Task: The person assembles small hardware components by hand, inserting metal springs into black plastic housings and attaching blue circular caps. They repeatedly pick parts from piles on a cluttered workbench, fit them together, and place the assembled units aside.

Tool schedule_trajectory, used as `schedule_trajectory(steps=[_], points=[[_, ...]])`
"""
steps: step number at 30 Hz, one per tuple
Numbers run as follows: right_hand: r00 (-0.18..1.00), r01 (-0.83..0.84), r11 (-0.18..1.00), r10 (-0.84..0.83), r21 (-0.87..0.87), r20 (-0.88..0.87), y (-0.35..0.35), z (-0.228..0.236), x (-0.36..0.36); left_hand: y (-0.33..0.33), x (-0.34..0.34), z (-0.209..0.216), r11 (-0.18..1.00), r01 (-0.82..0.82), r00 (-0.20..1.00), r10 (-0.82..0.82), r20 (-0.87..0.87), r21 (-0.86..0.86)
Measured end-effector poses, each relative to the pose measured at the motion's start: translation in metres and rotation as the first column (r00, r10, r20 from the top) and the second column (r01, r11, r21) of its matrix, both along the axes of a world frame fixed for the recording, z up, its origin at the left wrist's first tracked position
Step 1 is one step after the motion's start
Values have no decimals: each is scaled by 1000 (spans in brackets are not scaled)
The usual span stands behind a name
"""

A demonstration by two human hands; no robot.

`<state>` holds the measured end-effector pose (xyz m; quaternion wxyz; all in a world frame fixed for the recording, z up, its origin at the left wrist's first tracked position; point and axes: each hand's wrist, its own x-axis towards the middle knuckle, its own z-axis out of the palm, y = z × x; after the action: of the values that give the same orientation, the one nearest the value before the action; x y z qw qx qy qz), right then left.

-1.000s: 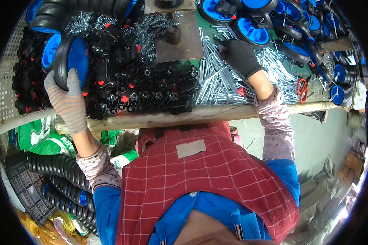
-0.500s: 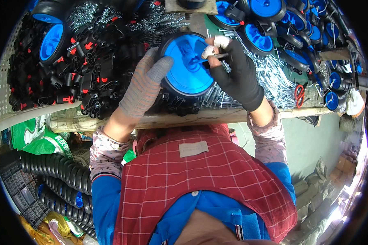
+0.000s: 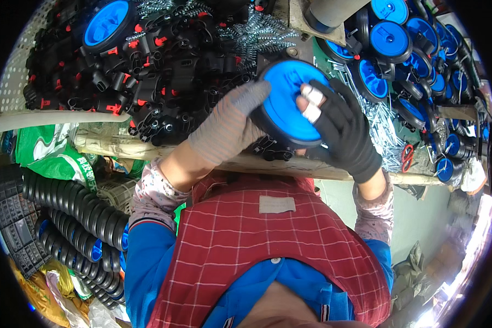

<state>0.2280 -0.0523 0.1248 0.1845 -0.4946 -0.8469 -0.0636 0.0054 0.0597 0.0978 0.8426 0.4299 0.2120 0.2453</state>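
A wheel with a blue plastic disc (image 3: 285, 106) and a black tyre is tilted over the bench's near edge, between my two hands. My left hand (image 3: 224, 124), in a grey striped glove, grips its left rim, thumb on the face and the other fingers hidden behind. On the right side, my right hand (image 3: 341, 128) wears a black glove with white tape round bare fingertips. It is closed on the wheel, the taped fingers lying over the blue face and the thumb near the lower rim. Whether a small pin is also in these fingers cannot be seen.
Black plastic housings (image 3: 147, 90) with red tabs are heaped at the left, metal springs (image 3: 257, 33) behind them. Long metal pins (image 3: 385, 131) and red-handled scissors (image 3: 407, 157) lie at the right, beside piled blue wheels (image 3: 391, 39). A post (image 3: 333, 13) rises at the back.
My right fingers, pinching a thin pin at the hub before, now wrap the wheel's right side. The wheel has tilted and come nearer the bench edge. The view has shifted too.
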Motion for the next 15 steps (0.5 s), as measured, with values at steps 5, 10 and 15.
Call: schedule_trajectory(steps=[5,10,15], points=[[858,221,975,-180,31,-481,-12,-41,16,23,-48,-2,408,149,810,471,-348,901],[216,506,822,-416,-263,-883,-15,-89,27,59,-70,-16,199,524,262,887,-380,828],[-110,465,818,-325,-338,-939,-7,-125,50,60,-63,-9,480,159,554,680,-480,863]])
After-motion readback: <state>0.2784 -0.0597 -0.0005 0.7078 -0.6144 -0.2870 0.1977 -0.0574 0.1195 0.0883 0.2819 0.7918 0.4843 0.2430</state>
